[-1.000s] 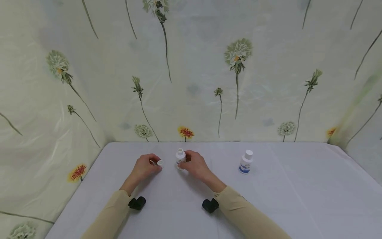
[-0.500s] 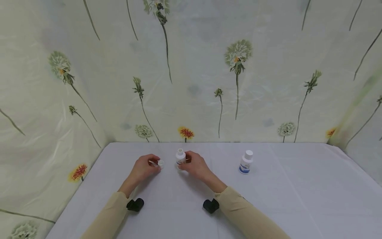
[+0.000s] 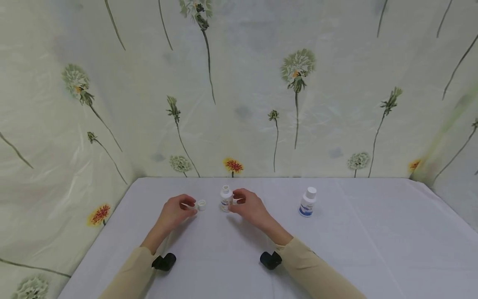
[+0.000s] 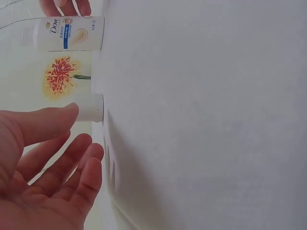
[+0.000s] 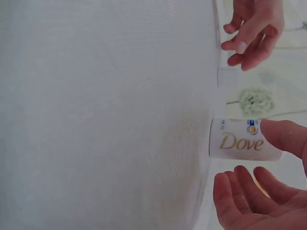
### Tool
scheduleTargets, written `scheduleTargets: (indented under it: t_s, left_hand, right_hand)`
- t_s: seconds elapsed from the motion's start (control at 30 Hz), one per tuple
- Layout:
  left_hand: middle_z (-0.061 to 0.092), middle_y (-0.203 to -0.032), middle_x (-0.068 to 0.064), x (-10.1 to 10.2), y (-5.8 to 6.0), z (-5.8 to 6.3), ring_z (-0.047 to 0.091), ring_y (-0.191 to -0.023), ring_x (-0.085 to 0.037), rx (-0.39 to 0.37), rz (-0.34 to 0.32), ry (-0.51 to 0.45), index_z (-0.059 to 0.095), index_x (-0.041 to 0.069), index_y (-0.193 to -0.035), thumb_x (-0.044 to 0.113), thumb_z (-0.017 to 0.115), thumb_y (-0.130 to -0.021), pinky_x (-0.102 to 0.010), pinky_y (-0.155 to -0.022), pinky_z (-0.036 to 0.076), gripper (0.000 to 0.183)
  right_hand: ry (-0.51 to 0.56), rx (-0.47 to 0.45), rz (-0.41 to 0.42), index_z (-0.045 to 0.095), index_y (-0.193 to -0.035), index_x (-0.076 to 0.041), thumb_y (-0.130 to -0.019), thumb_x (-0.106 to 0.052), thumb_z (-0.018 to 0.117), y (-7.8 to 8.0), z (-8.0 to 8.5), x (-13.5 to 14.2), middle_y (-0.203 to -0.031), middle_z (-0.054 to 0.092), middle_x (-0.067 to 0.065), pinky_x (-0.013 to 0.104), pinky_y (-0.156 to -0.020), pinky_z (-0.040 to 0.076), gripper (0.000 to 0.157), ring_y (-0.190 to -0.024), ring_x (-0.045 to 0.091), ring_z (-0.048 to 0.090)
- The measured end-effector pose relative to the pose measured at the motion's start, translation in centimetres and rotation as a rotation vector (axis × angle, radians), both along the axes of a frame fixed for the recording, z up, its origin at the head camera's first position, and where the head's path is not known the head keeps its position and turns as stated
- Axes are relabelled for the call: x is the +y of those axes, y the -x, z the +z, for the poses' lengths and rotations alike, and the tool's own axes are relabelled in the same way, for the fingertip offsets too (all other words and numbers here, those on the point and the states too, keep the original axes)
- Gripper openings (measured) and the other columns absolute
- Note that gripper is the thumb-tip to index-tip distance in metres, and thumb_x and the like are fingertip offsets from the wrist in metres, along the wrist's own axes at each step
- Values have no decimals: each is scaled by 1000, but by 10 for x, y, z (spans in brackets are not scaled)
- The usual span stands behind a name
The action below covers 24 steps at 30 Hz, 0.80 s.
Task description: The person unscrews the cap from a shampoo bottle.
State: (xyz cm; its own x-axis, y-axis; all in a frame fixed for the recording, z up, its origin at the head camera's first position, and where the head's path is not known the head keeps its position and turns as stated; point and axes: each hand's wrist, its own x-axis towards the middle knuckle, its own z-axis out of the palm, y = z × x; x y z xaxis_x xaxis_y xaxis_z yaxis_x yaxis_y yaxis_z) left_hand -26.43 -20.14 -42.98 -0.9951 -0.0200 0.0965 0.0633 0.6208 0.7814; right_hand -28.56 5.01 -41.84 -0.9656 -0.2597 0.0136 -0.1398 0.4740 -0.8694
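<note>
A small white Dove bottle (image 3: 225, 198) stands upright without its cap near the back of the table. Its printed label faces the left wrist camera. The white cap (image 3: 201, 204) sits to its left on the cloth, hollow side up. My left hand (image 3: 174, 214) is just left of the cap, thumb and fingers spread apart; in the left wrist view the thumb tip overlaps the cap (image 4: 90, 107). To the right of the bottle is my right hand (image 3: 254, 209), its fingers loosened away from the bottle (image 5: 240, 141) and the thumb in front of it in the right wrist view.
Another white bottle (image 3: 307, 203), capped and with a blue lower label, stands upright farther right. A white cloth covers the table (image 3: 354, 249). Behind it hangs a flower-printed curtain (image 3: 246, 83). Black wrist cameras (image 3: 164, 262) are worn at both sleeves.
My left hand has let go of the cap and drawn back left. The fingers of my right hand have come off the bottle and shifted slightly right. Cap and bottle stay on the table.
</note>
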Motion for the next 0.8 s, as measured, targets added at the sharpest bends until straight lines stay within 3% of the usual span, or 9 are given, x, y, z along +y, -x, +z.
scheduleTargets:
  t_s: [0.23, 0.8]
  left_hand:
    - [68, -99, -4, 5, -8, 2, 61, -88, -20, -13, 11, -24, 70, 7, -106, 7, 75, -83, -31, -71, 51, 23]
    - [69, -100, -3, 26, -20, 9, 60, -87, -18, 45, -101, -54, 70, 7, -107, 6, 76, -84, -31, -70, 51, 24]
  right_hand:
    - [-10, 10, -14, 57, -129, -6, -87, -19, 74, -7, 1, 9, -124, 61, 9, 43, -90, 50, 47, -113, 27, 57]
    - [23, 17, -4, 56, -132, -8, -90, -22, 73, -31, 5, 34, -127, 61, 10, 43, -89, 52, 48, -115, 26, 57]
